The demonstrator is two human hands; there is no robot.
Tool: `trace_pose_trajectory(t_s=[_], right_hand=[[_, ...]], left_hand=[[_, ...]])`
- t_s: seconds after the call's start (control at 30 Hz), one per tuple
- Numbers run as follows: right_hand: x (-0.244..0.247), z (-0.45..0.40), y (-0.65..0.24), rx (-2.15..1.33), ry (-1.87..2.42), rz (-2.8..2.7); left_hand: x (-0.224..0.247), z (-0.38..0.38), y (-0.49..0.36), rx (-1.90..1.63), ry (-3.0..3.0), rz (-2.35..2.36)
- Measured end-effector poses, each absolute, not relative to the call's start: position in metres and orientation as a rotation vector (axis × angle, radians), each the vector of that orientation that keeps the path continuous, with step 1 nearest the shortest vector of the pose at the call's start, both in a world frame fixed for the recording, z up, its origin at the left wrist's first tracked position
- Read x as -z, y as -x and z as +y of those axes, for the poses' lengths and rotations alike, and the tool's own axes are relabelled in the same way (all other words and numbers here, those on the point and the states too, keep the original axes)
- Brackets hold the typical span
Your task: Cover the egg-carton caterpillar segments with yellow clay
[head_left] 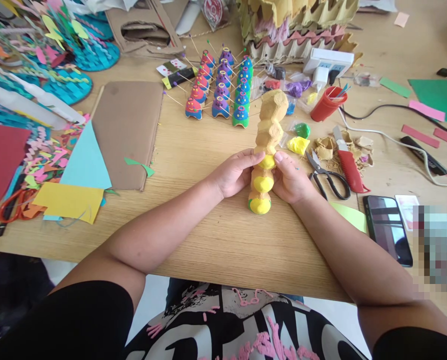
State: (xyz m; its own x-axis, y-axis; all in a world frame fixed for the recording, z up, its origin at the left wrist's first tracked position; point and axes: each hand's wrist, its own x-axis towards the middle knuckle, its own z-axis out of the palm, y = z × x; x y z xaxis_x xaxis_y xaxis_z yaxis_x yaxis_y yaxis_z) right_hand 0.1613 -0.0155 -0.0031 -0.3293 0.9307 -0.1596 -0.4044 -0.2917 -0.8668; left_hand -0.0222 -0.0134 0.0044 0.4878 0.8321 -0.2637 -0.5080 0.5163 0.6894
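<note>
Between my two hands is a strip of egg carton (270, 131), a row of tan bumps pointing away from me. Its nearer bumps carry yellow clay, and a green edge shows on the nearest one. My left hand (239, 172) grips the strip's left side, thumb on a yellow bump. On the right side my right hand (291, 176) holds it, with the thumb pressed near the same bump. The other fingers are partly hidden beneath. Just beyond lie yellow clay (298, 145) and green clay (302, 130) on clear plastic.
Painted caterpillars (221, 87) stand in rows behind. At right are scissors (327, 175), a red-handled knife (349, 162), a red cup (326, 105), a power strip (330, 61) and a phone (387, 230). Cardboard (128, 130) and coloured paper (71, 200) lie left.
</note>
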Motion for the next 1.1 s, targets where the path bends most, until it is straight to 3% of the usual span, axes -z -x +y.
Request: trace_pose_trajectory(t_s=[1.1], right_hand=[[-0.006,-0.029,-0.151,-1.636,0.93,-0.909]], left_hand=[[-0.014,-0.018,0.017,-0.926,-0.635,0.593]])
